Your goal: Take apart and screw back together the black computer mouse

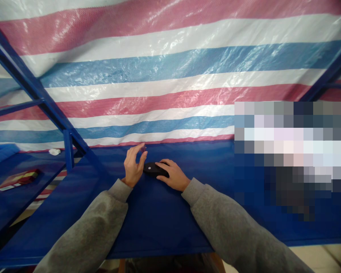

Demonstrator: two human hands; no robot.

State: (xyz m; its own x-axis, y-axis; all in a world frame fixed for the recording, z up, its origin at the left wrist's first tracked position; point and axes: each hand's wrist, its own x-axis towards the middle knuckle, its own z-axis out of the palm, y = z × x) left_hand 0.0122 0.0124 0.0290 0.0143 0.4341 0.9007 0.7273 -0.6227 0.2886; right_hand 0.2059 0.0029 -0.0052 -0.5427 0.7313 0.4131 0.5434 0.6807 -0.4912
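Observation:
My left hand (pixel 133 164) is raised a little above the blue tabletop (pixel 159 216), its thumb and fingers curled around a small, see-through, dark reddish piece (pixel 143 149). What kind of thing that piece is, I cannot make out. Just below and to the right lies a black oblong object (pixel 153 170) with a small pale round spot near its left end. My right hand (pixel 174 175) grips that object's right end, thumb on the near side and fingers over the far side. Its underside is hidden.
Behind the table hangs a striped plastic sheet (pixel 147 72). A blue metal frame (pixel 42 94) slants up at the left. On the left-hand table are a red-and-yellow box (pixel 19 179) and a crumpled white piece (pixel 54 152). A blurred-out area covers the right.

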